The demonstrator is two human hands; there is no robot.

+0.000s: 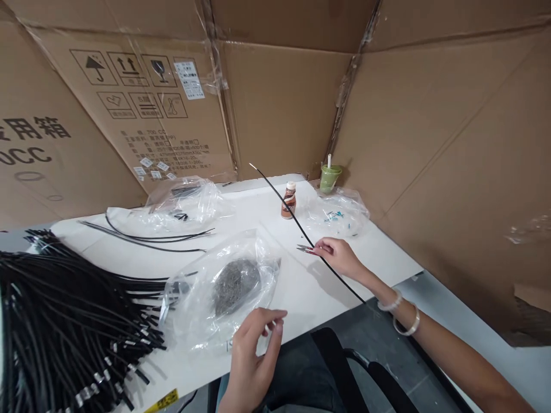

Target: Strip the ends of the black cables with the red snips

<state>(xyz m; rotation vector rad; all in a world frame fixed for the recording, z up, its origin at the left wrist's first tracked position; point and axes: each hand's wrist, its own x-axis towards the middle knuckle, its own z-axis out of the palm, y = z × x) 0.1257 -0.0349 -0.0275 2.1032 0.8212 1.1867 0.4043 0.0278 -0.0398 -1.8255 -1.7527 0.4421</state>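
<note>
My right hand (339,256) rests on the white table (301,287), closed on a small pair of snips (305,248) and a long thin black cable (284,201) that slants up and away to the back. My left hand (253,355) hovers at the table's near edge, fingers curled with thumb and fingertips pinched together; whether anything is in the pinch I cannot make out. It is next to a clear plastic bag (224,287) holding a dark heap of small parts.
A big bundle of black cables with metal-tipped ends (64,321) fills the left. Loose black cables (146,235), two more clear bags (185,201) (340,212), a small brown bottle (289,201) and a green cup (329,178) lie farther back. Cardboard walls (430,143) enclose the table.
</note>
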